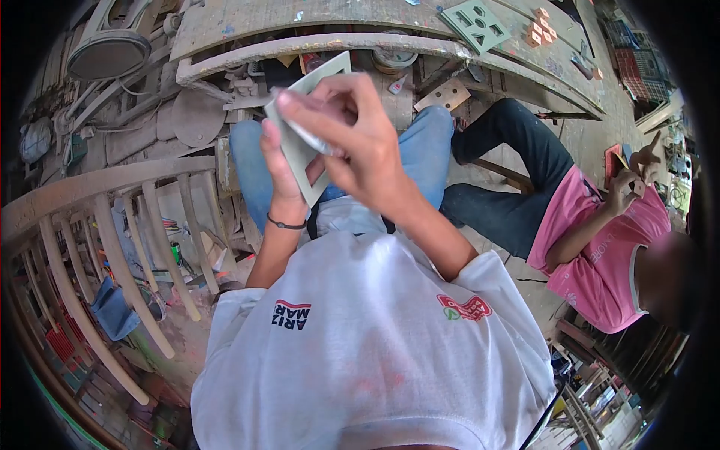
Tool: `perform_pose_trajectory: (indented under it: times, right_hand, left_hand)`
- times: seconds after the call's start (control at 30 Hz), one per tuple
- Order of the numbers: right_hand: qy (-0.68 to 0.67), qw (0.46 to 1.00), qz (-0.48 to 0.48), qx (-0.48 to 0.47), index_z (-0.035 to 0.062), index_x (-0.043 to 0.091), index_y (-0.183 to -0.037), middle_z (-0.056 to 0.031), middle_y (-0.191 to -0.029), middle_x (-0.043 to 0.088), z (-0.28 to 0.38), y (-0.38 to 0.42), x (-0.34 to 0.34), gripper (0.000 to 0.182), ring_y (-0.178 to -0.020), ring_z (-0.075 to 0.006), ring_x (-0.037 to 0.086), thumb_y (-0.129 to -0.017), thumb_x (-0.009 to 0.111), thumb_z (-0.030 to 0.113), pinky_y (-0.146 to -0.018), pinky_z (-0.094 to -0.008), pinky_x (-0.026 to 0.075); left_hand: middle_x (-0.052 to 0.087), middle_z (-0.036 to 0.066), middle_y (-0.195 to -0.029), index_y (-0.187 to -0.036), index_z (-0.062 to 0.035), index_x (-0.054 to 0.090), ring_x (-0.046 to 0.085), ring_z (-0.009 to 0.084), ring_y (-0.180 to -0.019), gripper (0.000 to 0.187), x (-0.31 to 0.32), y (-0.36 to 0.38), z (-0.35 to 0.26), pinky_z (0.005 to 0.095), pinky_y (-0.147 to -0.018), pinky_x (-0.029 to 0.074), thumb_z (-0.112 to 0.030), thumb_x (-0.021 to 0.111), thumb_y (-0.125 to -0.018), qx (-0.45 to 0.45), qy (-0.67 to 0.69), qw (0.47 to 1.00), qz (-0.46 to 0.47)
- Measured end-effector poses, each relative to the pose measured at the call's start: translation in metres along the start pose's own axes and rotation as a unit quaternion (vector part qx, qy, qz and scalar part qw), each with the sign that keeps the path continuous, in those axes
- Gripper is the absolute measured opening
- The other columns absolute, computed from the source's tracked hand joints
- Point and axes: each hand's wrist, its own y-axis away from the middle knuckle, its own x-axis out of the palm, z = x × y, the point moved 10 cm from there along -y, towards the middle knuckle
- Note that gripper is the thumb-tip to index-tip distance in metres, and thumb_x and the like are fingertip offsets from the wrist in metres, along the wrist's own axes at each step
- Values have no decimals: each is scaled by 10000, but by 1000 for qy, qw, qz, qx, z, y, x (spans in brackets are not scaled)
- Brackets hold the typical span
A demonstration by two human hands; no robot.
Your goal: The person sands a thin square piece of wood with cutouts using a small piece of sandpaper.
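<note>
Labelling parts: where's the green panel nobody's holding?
Head view, top, right of centre: the green panel lies on the wooden bench, just left of the small orange blocks.

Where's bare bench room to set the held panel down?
Bench top left of the lying panel, beyond the held panel and curved bar: mostly bare. Crowded: right end, with that panel and reddish blocks; below the bar, around the tub.

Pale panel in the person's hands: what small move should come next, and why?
Perhaps slide the right hand a little along the pale panel: the left hand supports it, while the right holds a whitish piece, too blurred to identify, apparently against its face.
</note>
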Motion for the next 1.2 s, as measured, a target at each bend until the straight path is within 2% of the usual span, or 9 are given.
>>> perform_pose_trajectory:
  times: [0.03, 0.13, 0.27, 0.57, 0.73, 0.93, 1.07, 1.17, 1.2]
  right_hand:
    - [32, 999, -7, 36, 125, 696, -1150, -97, -998, 503, -20, -1, -4, 595, -800, -203, 558, -645, 552, -156, -656, -269, 476]
    - [101, 992, -17, 71, 126, 693, -1153, -95, -983, 511, -77, 3, -23, 557, -796, -208, 555, -682, 571, -145, -644, -263, 473]
    - [20, 991, 2, 132, 127, 689, -1162, -94, -971, 543, -61, -4, -29, 511, -804, -204, 571, -740, 574, -137, -682, -285, 472]
    - [0, 979, 202, 29, 138, 704, -1126, -88, -820, 557, -33, -11, -8, 519, -695, -241, 566, -669, 536, -41, -631, -337, 469]
    - [-46, 944, 325, 5, 144, 718, -1065, -99, -802, 557, -7, 6, -3, 456, -685, -267, 590, -659, 560, 9, -607, -378, 487]
    - [98, 953, 288, -2, 127, 713, -1095, -109, -774, 541, -47, -16, -14, 523, -697, -257, 564, -616, 550, -7, -634, -368, 467]
    - [-27, 920, 391, 4, 114, 703, -1049, -121, -835, 576, -6, 10, 4, 421, -713, -323, 600, -656, 582, 21, -633, -439, 484]
    - [77, 946, 312, -37, 74, 684, -1107, -151, -818, 557, -40, -8, -7, 493, -730, -294, 566, -644, 550, -28, -685, -398, 481]
    - [148, 936, 317, 42, 61, 664, -1132, -176, -838, 548, -72, -14, -9, 472, -730, -309, 556, -680, 564, -33, -684, -386, 476]
  left_hand:
    - [332, 257, -1448, -1444, 47, 267, 378, 357, -1330, 1067, 7, 4, -12, 457, -1090, 336, -772, 459, -786, 1, -65, 997, -30]
    - [477, 211, -1346, -1352, 17, 420, 491, 274, -1232, 940, 22, -1, -34, 385, -1046, 374, -731, 523, -792, 103, -125, 984, 76]
    - [460, 202, -1371, -1384, 56, 397, 456, 263, -1277, 1038, 18, 2, -53, 374, -1077, 320, -737, 587, -742, 109, -268, 952, 95]
    - [520, 185, -1317, -1377, -5, 433, 514, 301, -1220, 1036, 18, 3, -77, 402, -1032, 380, -464, 833, -539, 152, -514, 831, 152]
    - [519, 190, -1320, -1382, -2, 417, 510, 320, -1225, 1044, 25, 3, -84, 411, -1025, 390, -420, 850, -529, 141, -559, 796, 185]
    - [510, 184, -1307, -1372, -13, 431, 510, 328, -1209, 1037, 38, 8, -73, 417, -1019, 392, -408, 859, -513, 122, -548, 796, 226]
    - [512, 184, -1291, -1356, -20, 453, 497, 335, -1207, 1016, 33, 11, -82, 417, -1025, 377, -397, 860, -505, 134, -611, 754, 199]
    - [497, 196, -1320, -1350, -10, 456, 479, 342, -1219, 1008, 35, 15, -71, 423, -1035, 361, -398, 856, -511, 124, -594, 762, 229]
    - [491, 198, -1329, -1349, -7, 458, 476, 345, -1221, 1005, 38, 15, -65, 427, -1038, 357, -409, 851, -516, 120, -566, 777, 248]
